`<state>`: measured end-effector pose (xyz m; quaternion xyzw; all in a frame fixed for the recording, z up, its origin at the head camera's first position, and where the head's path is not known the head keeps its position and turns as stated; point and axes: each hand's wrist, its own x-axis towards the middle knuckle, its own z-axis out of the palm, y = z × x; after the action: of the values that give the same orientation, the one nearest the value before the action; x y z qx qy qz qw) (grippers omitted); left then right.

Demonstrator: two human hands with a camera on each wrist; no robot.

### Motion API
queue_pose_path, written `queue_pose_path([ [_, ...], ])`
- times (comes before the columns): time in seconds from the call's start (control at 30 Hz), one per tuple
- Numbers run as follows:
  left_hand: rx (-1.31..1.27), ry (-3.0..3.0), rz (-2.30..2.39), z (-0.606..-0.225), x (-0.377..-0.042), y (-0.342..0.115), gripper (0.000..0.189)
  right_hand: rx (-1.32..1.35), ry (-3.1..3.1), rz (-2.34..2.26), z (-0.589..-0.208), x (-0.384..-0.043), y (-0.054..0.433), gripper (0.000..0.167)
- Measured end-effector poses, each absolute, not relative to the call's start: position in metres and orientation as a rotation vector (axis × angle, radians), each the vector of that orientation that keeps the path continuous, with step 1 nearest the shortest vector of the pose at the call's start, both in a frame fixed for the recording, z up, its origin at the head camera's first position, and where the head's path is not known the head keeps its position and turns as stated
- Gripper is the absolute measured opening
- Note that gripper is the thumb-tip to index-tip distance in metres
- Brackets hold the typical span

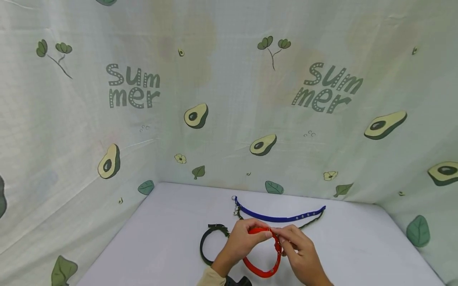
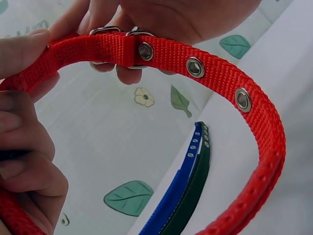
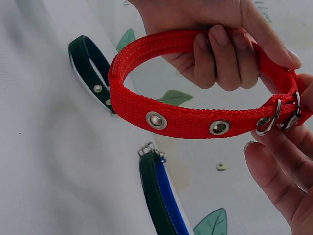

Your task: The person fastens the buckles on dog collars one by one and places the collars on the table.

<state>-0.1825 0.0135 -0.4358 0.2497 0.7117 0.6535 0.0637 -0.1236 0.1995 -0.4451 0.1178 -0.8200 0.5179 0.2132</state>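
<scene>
Head view is showing a red webbing collar [image 1: 262,273] looping between both hands, which are holding it up over the white table [image 1: 161,238], nearer than the blue collar [image 1: 272,219]. The left hand [image 1: 240,240] is curling its fingers round the band, its thumb pressing near the buckle [image 3: 294,117]; the right hand [image 1: 302,250] is pinching the webbing beside that buckle, its grip partly hidden. For neat work there, the left should probably be bracing the band flat while the right is guiding the webbing squarely, without twisting, its eyelets [image 3: 156,120] facing outward.
</scene>
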Motion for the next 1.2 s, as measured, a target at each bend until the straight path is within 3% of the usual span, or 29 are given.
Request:
queue_pose_path([
  [0.43,0.661,2.072,2.023,-0.439,-0.182,0.013,0.024,0.143,-2.154,1.483,-0.445,-0.121,0.189,0.017],
  [0.73,0.725,2.068,2.048,-0.439,-0.185,0.014,0.024,0.292,-2.094,1.434,-0.448,-0.127,0.195,0.023],
  [1.2,0.657,2.041,2.067,-0.443,-0.187,0.014,0.022,0.315,-2.145,1.383,-0.454,-0.127,0.193,0.03],
])
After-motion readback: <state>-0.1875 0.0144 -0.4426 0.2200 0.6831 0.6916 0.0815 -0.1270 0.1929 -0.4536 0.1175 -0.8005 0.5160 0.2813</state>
